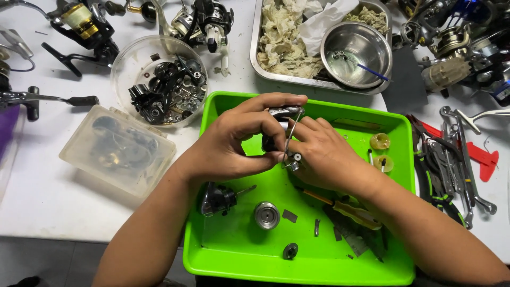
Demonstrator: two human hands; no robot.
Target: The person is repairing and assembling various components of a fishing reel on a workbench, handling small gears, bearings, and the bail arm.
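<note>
Over a bright green tray (223,255), both hands hold one small metal fishing-reel part with a wire bail (287,139). My left hand (234,141) wraps it from the left, thumb below and fingers over the top. My right hand (324,154) pinches it from the right. In the tray lie a black reel body (217,199), a round silver spool (266,215), a yellow-handled screwdriver (345,208), two yellow round pieces (380,151) and small metal bits.
A round clear tub of dark reel parts (159,79) and a clear lidded box (117,149) sit left. A steel pan with rags and a steel bowl (356,53) stand behind. Pliers and wrenches (451,159) lie right. Several reels line the back.
</note>
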